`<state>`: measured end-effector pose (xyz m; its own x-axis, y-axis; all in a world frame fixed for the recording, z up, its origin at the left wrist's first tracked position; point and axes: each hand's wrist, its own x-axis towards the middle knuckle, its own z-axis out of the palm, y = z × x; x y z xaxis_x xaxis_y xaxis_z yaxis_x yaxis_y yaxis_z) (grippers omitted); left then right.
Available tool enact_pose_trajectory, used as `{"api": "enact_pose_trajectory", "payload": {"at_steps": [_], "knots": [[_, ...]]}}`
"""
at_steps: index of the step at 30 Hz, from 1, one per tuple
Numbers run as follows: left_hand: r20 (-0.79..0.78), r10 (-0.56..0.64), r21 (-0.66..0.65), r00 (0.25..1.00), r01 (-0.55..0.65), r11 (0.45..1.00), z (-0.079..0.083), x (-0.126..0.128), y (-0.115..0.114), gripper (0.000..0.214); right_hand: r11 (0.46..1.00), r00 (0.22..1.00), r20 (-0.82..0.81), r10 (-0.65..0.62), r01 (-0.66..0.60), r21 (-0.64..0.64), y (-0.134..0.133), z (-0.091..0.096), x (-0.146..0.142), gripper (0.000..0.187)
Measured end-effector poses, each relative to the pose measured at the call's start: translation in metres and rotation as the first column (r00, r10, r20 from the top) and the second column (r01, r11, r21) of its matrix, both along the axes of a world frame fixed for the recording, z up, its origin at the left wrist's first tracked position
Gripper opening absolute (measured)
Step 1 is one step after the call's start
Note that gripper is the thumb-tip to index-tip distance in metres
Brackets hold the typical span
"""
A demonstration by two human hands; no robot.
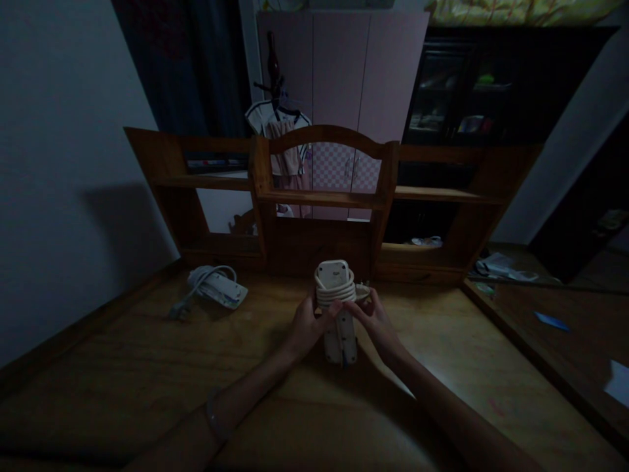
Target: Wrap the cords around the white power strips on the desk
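Note:
A white power strip [339,341] is held up over the wooden table, its long side running away from me. Its cable [337,294] is wound round it in several turns near the far end. My left hand [312,322] grips the strip and the coils from the left, thumb on top. From the right, my right hand [374,322] is closed at the coils, its thumb pressed on the cable and its fingers by the plug [362,291]. The fingers underneath are hidden.
On the table [196,367], to the left, lies a second power strip [221,288] with its cable loosely bundled. A wooden shelf rack [322,196] stands along the back edge. Off to the right, a lower surface holds a blue card [551,321] and white paper [618,381].

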<state>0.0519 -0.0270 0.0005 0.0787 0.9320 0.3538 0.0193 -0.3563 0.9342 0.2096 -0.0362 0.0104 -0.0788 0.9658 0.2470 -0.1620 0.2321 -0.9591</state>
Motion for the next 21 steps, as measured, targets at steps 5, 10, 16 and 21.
{"api": "enact_pose_trajectory", "payload": {"at_steps": [5, 10, 16, 21], "knots": [[0.085, -0.07, -0.06, 0.994, 0.075, 0.995, -0.0035, -0.0013, 0.007, 0.047, 0.998, 0.998, 0.003, -0.056, 0.056, 0.024, 0.0019, -0.004, 0.0012, 0.037], [0.171, -0.174, -0.078, 0.97, 0.189, 0.979, -0.0017, -0.0013, 0.0087, 0.052, 0.998, 0.998, -0.012, -0.055, 0.055, 0.009, 0.0067, -0.0072, 0.0047, 0.038], [0.184, -0.122, -0.1, 0.975, 0.142, 0.985, -0.0038, 0.0017, 0.0078, 0.051, 0.995, 0.997, -0.001, -0.074, 0.074, 0.065, 0.0068, -0.0044, 0.0057, 0.035], [0.177, -0.063, -0.082, 0.982, 0.079, 0.994, -0.0046, 0.0025, 0.0041, 0.046, 0.989, 0.996, 0.038, -0.086, 0.081, 0.124, 0.0027, 0.0005, 0.0042, 0.032]]}}
